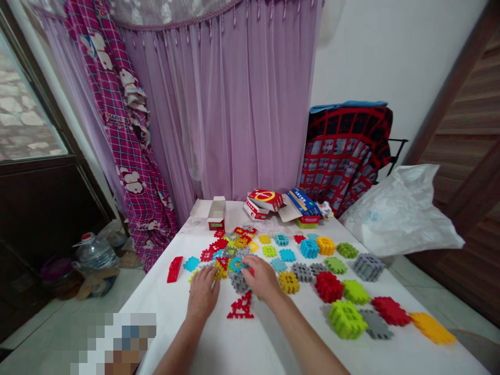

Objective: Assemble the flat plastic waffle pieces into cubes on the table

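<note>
A pile of toothed plastic building pieces lies in the middle of the table, in red, yellow, blue and grey. My left hand (pixel 203 292) rests at the near left side of the pile, fingers stretched forward and thumb apart, beside a yellow-and-red piece (pixel 221 267). My right hand (pixel 261 278) reaches in from the right, with its thumb and fingers closed at the edge of a blue toothed piece (pixel 235 264). A bit of red shows between these fingers. Grey pieces (pixel 239 283) lie just below. A red triangular piece (pixel 241 306) sits nearer me, between my forearms.
Stacks of toothed squares stand on the right, among them green (pixel 347 319), red (pixel 329 286) and grey (pixel 368 267). A red piece (pixel 175 269) lies at the left edge. Along the back are an open box (pixel 216 212), a red box (pixel 266 199) and a blue box (pixel 303 202). A plastic bag (pixel 406 213) overhangs the right.
</note>
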`<state>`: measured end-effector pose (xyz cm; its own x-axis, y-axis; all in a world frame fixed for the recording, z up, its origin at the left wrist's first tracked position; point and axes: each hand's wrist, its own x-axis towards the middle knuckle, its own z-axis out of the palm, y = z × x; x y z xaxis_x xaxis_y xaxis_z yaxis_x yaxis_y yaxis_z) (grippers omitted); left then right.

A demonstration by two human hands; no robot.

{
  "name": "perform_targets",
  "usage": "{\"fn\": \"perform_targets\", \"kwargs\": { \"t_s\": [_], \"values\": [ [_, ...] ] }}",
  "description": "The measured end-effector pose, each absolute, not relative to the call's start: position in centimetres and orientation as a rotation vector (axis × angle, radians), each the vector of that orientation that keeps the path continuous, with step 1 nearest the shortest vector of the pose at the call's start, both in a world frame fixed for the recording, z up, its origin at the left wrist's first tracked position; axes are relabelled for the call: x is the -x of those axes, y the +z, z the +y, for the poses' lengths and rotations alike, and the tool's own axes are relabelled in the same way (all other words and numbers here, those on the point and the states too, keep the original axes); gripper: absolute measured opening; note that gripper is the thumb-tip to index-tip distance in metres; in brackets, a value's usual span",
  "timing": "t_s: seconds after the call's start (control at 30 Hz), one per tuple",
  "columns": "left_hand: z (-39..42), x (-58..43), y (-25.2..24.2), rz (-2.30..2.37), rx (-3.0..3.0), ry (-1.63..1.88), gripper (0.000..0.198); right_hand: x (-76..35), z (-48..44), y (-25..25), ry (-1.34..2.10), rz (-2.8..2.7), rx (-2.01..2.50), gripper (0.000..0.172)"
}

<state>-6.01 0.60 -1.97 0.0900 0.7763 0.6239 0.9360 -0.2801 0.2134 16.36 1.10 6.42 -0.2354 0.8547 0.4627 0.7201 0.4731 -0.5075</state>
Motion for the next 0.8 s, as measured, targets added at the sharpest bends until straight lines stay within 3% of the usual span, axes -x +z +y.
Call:
{"fn": "perform_targets", "kwargs": {
  "t_s": [0.23,0.8],
  "values": [
    [0.7,6.0,-2.4,-1.711,2.137,-0.971,0.032,-14.1,-2.9,0.6,0.171,-1.821,1.098,0.029],
    [0.1,6.2,-0.8,-1.844,2.27,-1.023,0.027,-14.7,-2.2,-0.7,0.276,-1.699,1.189,0.025]
  ]
}}
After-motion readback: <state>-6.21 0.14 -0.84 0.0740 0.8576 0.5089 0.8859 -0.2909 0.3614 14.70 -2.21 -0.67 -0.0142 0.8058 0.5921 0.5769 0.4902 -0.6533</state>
